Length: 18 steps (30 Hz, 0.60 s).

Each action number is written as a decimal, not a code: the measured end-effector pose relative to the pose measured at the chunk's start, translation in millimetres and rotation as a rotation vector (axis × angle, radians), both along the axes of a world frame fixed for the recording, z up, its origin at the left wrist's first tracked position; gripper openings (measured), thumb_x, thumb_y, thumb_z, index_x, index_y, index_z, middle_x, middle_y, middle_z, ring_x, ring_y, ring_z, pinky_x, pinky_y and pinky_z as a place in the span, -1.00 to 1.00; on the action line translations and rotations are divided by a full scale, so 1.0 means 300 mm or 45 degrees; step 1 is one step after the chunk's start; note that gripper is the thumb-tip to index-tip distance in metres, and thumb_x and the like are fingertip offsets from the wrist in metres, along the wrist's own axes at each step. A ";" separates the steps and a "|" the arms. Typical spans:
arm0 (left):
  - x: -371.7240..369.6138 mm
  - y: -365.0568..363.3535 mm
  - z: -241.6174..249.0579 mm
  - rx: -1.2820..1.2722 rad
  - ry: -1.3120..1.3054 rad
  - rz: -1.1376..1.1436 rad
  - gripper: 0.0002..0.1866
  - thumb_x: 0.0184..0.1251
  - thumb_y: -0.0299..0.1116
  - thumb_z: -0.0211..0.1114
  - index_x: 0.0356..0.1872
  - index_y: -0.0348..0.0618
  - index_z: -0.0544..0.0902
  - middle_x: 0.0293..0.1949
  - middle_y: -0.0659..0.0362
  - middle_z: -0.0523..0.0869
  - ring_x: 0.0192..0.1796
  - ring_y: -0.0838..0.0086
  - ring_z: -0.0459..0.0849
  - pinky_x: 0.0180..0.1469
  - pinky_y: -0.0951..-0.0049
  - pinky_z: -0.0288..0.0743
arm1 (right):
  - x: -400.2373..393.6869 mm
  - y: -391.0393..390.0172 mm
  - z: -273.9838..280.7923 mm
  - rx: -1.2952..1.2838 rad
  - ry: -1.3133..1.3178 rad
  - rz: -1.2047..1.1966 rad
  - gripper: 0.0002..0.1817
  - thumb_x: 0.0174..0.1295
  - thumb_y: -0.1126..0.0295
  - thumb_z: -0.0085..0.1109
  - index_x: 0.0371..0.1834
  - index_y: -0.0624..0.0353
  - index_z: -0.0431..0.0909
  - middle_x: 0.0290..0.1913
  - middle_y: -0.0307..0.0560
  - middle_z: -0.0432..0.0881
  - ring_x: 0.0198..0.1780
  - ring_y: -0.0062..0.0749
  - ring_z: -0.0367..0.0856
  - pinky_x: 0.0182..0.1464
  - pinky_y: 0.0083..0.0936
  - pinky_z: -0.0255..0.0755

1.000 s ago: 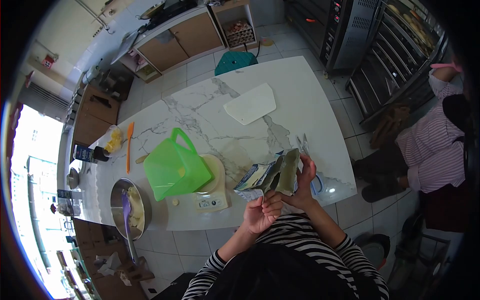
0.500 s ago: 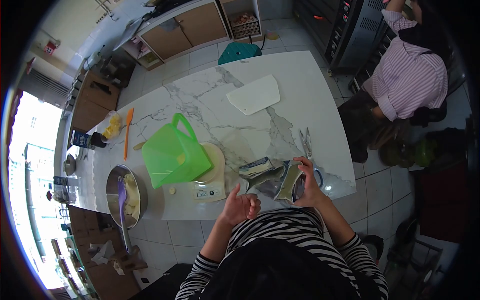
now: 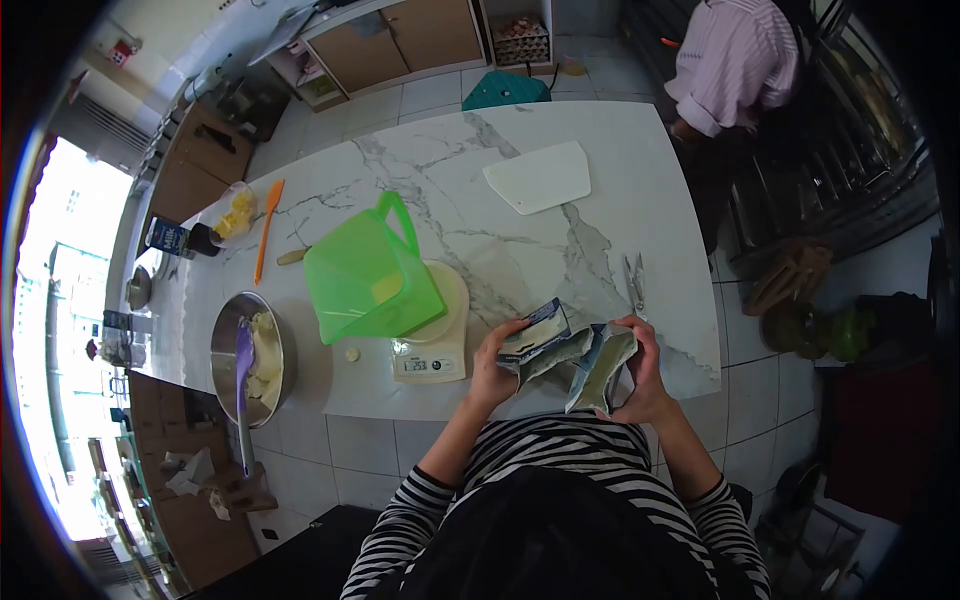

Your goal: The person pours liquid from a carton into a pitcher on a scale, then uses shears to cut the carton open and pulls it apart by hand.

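At the table's near edge, my left hand (image 3: 493, 365) grips the left side of an opened carton (image 3: 590, 368), whose cut panels are spread apart. My right hand (image 3: 645, 375) holds the same carton by its right side. Left of my hands, a green pitcher (image 3: 365, 275) rests tilted on a white kitchen scale (image 3: 430, 358); something pale shows through its wall. A steel pan (image 3: 283, 385) farther left holds a pale yellow mass and a purple spatula (image 3: 243, 370). Scissors (image 3: 634, 283) lie just beyond my right hand.
A white board (image 3: 540, 178) lies toward the far side of the marble table (image 3: 420, 170). An orange spatula (image 3: 268, 230), a bag of yellow pieces (image 3: 236, 213) and a dark bottle (image 3: 183, 238) are at the left. Another person (image 3: 735, 65) is at the upper right.
My left hand has come across to the carton and taken hold of its left side. The carton is raised and spread wider. The other person has moved and bent toward the back; the camera view has shifted.
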<state>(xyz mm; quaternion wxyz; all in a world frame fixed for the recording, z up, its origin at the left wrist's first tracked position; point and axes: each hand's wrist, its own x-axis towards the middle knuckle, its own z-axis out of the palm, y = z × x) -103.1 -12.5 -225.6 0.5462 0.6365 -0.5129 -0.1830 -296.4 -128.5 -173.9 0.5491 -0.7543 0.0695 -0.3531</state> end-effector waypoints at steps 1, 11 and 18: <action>0.002 -0.002 0.009 -0.054 -0.149 0.071 -0.34 -0.44 -0.53 0.37 -0.09 -0.16 0.36 -0.16 0.07 0.51 -0.03 0.18 0.46 -0.03 0.33 0.36 | -0.014 -0.006 0.019 -0.002 0.003 -0.007 0.12 -0.58 0.42 0.42 0.18 -0.05 -0.09 0.10 0.07 0.02 0.14 -0.16 0.07 0.08 -0.33 0.13; 0.042 0.140 0.175 0.247 -0.368 0.180 -0.54 -0.55 -0.61 0.27 -0.36 -0.18 0.49 -0.23 0.12 0.55 -0.06 0.21 0.47 -0.07 0.34 0.37 | -0.246 -0.103 0.213 0.058 0.827 -0.008 0.01 -0.59 0.46 0.34 0.13 0.06 0.03 0.07 -0.03 0.05 0.09 -0.22 0.14 0.08 -0.37 0.12; 0.025 0.138 0.226 0.009 -0.171 0.073 -0.52 -0.50 -0.59 0.29 -0.32 -0.18 0.46 -0.20 0.09 0.54 -0.06 0.21 0.48 -0.05 0.37 0.37 | -0.157 -0.108 0.084 -0.023 0.575 -0.275 0.09 -0.50 0.40 0.41 0.19 0.10 -0.14 0.11 0.00 0.03 0.13 -0.21 0.11 0.15 -0.37 0.05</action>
